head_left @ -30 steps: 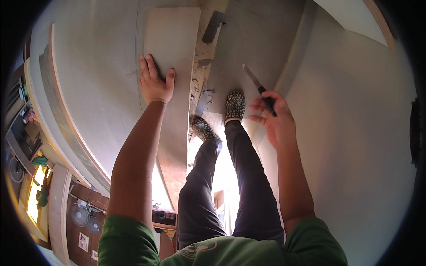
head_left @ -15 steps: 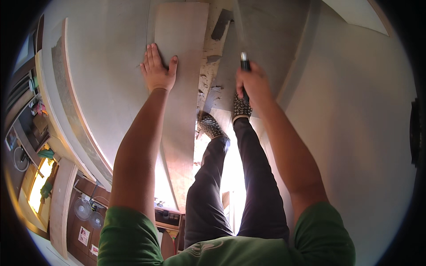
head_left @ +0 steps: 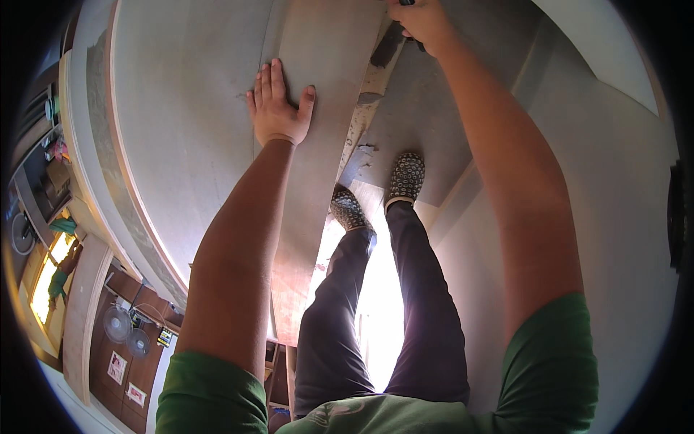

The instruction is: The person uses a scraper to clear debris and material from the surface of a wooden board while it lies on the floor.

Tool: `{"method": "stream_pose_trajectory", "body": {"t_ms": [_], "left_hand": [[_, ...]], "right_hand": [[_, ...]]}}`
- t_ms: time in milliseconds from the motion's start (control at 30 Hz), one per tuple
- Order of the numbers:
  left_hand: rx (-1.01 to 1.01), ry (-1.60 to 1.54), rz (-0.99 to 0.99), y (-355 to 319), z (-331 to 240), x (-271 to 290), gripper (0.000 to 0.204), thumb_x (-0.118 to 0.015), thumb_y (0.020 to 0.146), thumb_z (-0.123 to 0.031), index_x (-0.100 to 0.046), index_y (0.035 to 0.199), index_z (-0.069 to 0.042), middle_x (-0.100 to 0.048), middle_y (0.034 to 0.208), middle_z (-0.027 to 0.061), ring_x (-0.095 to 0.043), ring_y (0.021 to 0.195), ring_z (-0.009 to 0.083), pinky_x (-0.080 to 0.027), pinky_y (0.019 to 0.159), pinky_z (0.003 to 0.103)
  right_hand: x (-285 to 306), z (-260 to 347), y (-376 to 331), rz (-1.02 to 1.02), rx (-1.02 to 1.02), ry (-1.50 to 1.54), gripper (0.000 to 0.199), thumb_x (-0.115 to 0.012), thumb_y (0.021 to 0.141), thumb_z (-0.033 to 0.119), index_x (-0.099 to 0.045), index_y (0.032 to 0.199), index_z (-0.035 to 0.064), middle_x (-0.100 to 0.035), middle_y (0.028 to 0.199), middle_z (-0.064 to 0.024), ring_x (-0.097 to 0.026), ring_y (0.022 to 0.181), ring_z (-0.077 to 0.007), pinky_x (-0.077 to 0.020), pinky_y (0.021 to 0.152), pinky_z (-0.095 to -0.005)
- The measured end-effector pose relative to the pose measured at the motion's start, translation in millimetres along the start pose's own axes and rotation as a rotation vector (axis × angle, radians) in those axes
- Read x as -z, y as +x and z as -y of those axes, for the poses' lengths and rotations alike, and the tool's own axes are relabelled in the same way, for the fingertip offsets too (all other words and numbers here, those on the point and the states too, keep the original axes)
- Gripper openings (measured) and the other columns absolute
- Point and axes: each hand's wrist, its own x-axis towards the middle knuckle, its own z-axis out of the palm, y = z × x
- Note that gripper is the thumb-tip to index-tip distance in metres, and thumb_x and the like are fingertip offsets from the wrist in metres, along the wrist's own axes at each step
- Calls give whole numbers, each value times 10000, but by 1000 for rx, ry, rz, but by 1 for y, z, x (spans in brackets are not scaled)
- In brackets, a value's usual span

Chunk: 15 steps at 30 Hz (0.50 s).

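Note:
My left hand (head_left: 280,112) lies flat with fingers spread, across the seam between a wide grey panel (head_left: 188,94) and a narrower pale brown board (head_left: 325,79). My right hand (head_left: 431,27) is closed round a black-handled tool (head_left: 421,45) at the top edge of the view, to the right of the board. The tool's working end is out of the picture, so its exact kind cannot be told. Along the board's right edge runs a rough strip with torn dark scraps (head_left: 388,45) on it.
My feet, in dark patterned shoes (head_left: 407,173), stand on a brown-grey sheet (head_left: 441,108) right of the board. A pale wall-like surface (head_left: 578,217) rises at the right. Shelves, fans (head_left: 117,323) and a bright window (head_left: 47,286) appear at the far left.
My right hand has moved up and away with the tool, whose metal collar and blurred thin front part showed before. My left hand stays flat on the boards; the whole view has shifted slightly.

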Motion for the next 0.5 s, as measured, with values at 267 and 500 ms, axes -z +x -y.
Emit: {"method": "stream_pose_trajectory", "body": {"t_ms": [267,500], "left_hand": [[-5,-17,22,1,1,2,834,-514,893,-578,-242,1545,-134,-364,1541,137,-309,1441,323,-208,1178,503],[-8,-20,48,2,1,1,850,-491,897,-592,-223,1548,-115,-345,1549,146,-289,1450,327,-191,1184,498]], "right_hand": [[17,-10,17,115,13,82,177,-653,874,73,-648,1048,40,-592,730,-17,-534,580,-121,-458,512,-282],[24,-6,24,272,-11,230,166,-657,848,55,-643,1012,37,-579,739,-7,-529,596,-110,-459,529,-273]]}}
